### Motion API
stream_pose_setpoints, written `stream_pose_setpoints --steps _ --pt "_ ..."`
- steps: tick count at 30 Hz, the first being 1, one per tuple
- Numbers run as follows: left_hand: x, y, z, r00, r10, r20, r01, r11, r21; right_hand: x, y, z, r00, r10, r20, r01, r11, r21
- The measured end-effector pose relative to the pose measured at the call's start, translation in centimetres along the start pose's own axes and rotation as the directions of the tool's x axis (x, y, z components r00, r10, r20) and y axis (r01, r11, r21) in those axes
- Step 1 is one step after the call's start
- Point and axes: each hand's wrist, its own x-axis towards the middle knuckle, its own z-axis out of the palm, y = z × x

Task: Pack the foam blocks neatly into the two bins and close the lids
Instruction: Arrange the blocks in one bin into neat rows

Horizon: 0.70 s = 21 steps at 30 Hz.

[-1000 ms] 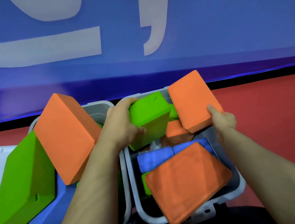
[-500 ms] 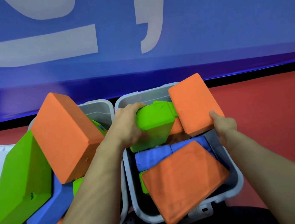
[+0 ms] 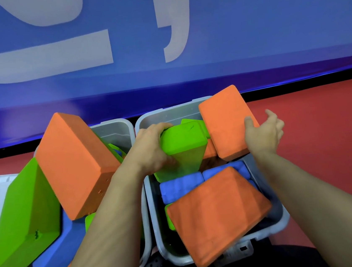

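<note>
Far end of right bin [image 3: 283, 220]: left hand [image 3: 152, 149] fingers curl round green block [image 3: 181, 150]; right hand [image 3: 263, 134] fingers spread, touching orange block [image 3: 226, 123]. Foam likely light, squashy; hold by opposite faces.

Two grey bins are sitting side by side, the left bin [image 3: 115, 129] and the right bin [image 3: 277, 220]. Four orange blocks are showing: [image 3: 75, 164], [image 3: 226, 123], [image 3: 217, 214], [image 3: 209, 151]. Five green pieces are showing: [image 3: 22, 216], [image 3: 183, 150], [image 3: 90, 221], [image 3: 169, 219], [image 3: 191, 121]. Three blue blocks are showing: [image 3: 59, 254], [image 3: 181, 187], [image 3: 225, 170]. Two hands are working: left [image 3: 152, 147], right [image 3: 262, 132].
</note>
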Motion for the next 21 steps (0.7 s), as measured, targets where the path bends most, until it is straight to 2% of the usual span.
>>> stream_pose_setpoints --steps 2,4,7,9,11,13,15,17,18,19,20,21 --pt "0.0 0.0 0.0 1.000 -0.013 0.002 0.013 1.000 -0.007 -0.9 -1.1 0.1 0.985 -0.166 0.046 0.163 0.984 0.075" --pt "0.1 -0.2 -0.1 1.000 -0.005 0.003 0.005 1.000 -0.001 -1.8 -2.1 0.4 0.935 -0.320 0.152 0.293 0.940 0.174" --pt "0.0 -0.6 -0.3 1.000 -0.006 0.012 0.006 1.000 -0.002 -3.6 -4.1 1.0 0.797 -0.424 0.430 0.315 0.900 0.302" --pt "0.0 -0.8 -0.5 0.999 -0.021 0.025 0.020 1.000 0.011 -4.5 -5.0 1.7 0.682 -0.372 0.630 0.204 0.923 0.325" --pt "0.0 -0.9 -0.5 0.999 -0.033 0.035 0.031 0.999 0.036 -5.4 -5.2 2.4 0.575 -0.238 0.783 0.061 0.967 0.249" --pt "0.1 -1.0 -0.6 0.998 -0.037 0.041 0.034 0.997 0.063 -6.2 -4.8 2.8 0.487 -0.126 0.864 0.000 0.989 0.145" --pt "0.1 -1.1 -0.6 0.998 -0.037 0.045 0.034 0.996 0.077 -6.2 -4.4 3.2 0.442 -0.067 0.895 -0.112 0.985 0.130" --pt "0.0 -1.2 -0.7 0.998 -0.037 0.042 0.034 0.996 0.079 -5.7 -3.9 3.8 0.469 -0.043 0.882 -0.227 0.959 0.167" --pt "0.0 -1.2 -0.7 0.999 -0.037 0.037 0.034 0.996 0.080 -5.3 -3.6 4.1 0.537 -0.049 0.842 -0.189 0.966 0.176" --pt "0.0 -1.3 -0.6 0.999 -0.041 0.034 0.038 0.996 0.077 -4.6 -3.3 4.5 0.614 -0.103 0.783 -0.028 0.988 0.152" --pt "0.0 -1.5 -0.5 0.998 -0.045 0.034 0.043 0.997 0.071 -3.9 -2.8 4.9 0.661 -0.165 0.732 0.164 0.984 0.074" --pt "0.0 -1.6 -0.4 0.998 -0.048 0.032 0.046 0.997 0.066 -3.0 -2.4 5.4 0.667 -0.225 0.711 0.341 0.940 -0.022"
